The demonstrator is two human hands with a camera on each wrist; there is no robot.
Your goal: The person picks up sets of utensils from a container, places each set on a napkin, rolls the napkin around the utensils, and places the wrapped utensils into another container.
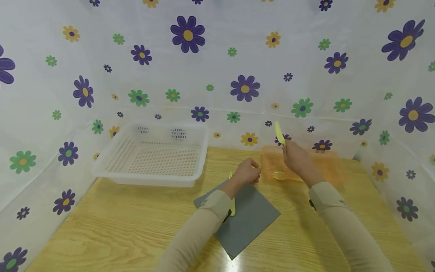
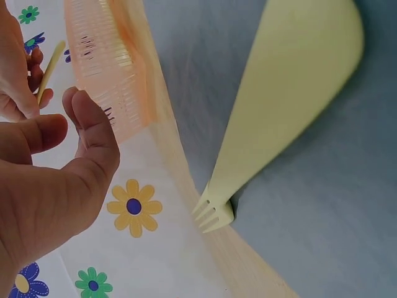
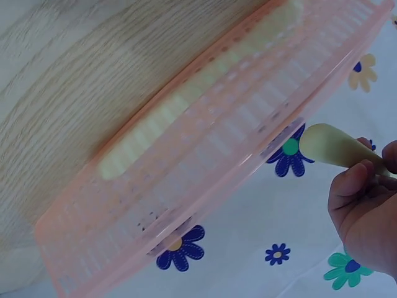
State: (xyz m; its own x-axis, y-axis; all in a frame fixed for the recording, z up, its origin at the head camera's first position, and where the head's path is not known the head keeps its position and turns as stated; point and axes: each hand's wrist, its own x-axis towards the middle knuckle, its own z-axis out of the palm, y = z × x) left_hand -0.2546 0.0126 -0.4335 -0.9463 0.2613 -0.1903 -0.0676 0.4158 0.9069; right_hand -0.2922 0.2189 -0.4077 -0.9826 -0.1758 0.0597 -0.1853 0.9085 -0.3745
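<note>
My right hand [image 1: 299, 158] grips a pale yellow knife [image 1: 279, 133], held up over the orange basket [image 1: 334, 170]; the right wrist view shows the rounded handle end of the knife [image 3: 332, 146] sticking out past the fingers. My left hand [image 1: 246, 172] hovers at the far edge of a folded grey cloth [image 1: 253, 211], its fingers loosely bent around nothing. A matching yellow fork [image 2: 279, 93] lies on the cloth, partly hidden by the left wrist in the head view. Inside the orange basket lies another yellow utensil [image 3: 192, 99], blurred by the basket's slotted wall.
A large white slotted basket [image 1: 198, 175] stands at the back left of the wooden table [image 1: 136, 230]. Flower-patterned white sheeting [image 1: 217, 68] rises behind the table and along both sides, close to the baskets.
</note>
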